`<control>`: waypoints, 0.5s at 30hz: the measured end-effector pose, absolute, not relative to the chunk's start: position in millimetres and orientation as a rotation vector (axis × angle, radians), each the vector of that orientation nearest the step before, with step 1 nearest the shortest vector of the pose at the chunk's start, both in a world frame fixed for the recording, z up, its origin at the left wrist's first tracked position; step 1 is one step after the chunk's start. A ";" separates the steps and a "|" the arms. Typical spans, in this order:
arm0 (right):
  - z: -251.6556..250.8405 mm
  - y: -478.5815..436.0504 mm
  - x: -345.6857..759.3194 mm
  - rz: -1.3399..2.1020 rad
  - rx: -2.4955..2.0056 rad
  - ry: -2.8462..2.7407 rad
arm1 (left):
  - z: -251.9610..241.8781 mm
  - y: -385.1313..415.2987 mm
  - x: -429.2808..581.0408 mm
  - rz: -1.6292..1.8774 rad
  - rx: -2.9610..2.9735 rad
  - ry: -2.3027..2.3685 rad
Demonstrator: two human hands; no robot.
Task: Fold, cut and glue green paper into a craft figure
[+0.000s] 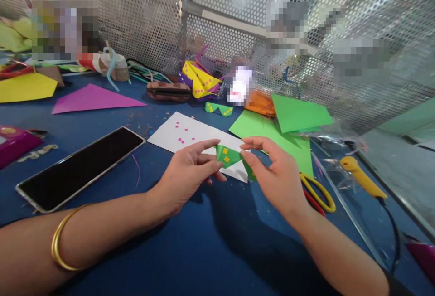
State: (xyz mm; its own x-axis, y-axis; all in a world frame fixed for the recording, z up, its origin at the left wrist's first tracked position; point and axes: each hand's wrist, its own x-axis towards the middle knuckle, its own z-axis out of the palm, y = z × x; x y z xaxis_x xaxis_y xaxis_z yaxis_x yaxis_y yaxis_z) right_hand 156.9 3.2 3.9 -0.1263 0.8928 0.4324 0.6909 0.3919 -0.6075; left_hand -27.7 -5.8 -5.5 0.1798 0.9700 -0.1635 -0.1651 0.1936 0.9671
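Between both hands is a green paper cutout (231, 155) with small yellow squares on it, held above a white sheet (200, 133). My left hand (193, 164) pinches its left end between thumb and fingers. My right hand (272, 169) pinches the cutout near its middle, and part of the green piece hangs below those fingers. On the white sheet lie several small pink squares (181, 140). A similar green cutout with yellow squares (219, 109) rests behind the sheet.
A black-screened phone (84, 164) lies at left. Scissors with a yellow handle (321, 194) and a yellow-handled tool with a cord (363, 177) are at right. Green sheets (299, 112), a brown pouch (169, 91) and yellow-purple paper shapes (200, 80) stand near the perforated metal screen (231, 19).
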 end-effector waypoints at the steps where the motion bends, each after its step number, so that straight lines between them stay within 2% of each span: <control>1: 3.9 5.0 158.8 0.427 -1.383 -1.888 | -5.8 -5.6 -27.7 1.028 1.028 1.039; 7: 1.7 5.5 156.6 0.722 -1.390 -1.799 | -7.5 -2.7 -29.3 0.969 1.080 1.060; 15: 0.8 4.4 154.5 0.720 -1.394 -1.785 | -8.5 -3.0 -28.9 0.957 1.098 1.096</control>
State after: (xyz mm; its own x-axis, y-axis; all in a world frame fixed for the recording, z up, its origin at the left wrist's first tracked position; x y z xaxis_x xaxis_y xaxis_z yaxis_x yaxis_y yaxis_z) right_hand 154.5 4.4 0.8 -0.1291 0.9681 0.2145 0.5486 0.2500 -0.7979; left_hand -28.9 -3.0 -8.5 0.2037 0.9609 -0.1874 -0.0561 0.2026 0.9777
